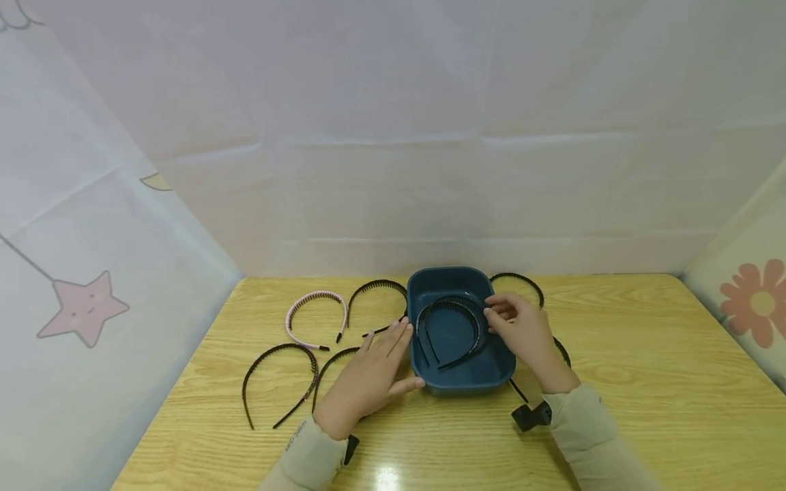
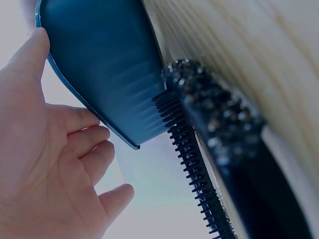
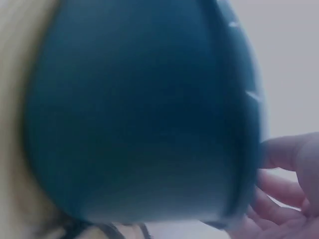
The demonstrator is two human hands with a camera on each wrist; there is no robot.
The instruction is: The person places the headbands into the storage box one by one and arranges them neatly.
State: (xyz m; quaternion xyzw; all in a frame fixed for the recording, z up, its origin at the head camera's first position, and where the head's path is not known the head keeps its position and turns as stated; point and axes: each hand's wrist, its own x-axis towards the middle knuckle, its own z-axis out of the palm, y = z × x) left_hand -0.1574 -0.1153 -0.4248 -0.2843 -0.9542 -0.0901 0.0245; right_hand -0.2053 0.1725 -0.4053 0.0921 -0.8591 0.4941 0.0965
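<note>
Hands flank blue tray (image 1: 430,374): left hand (image 1: 368,382) against wall, right hand (image 1: 527,334) on rim.

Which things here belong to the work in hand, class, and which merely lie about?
In hand:
- dark blue plastic tub
- black toothed headbands in the tub
- left hand, beside the tub's wall
- right hand, at the headbands

Lying about:
- pink headband
- black headband at far left
- wooden table
</note>
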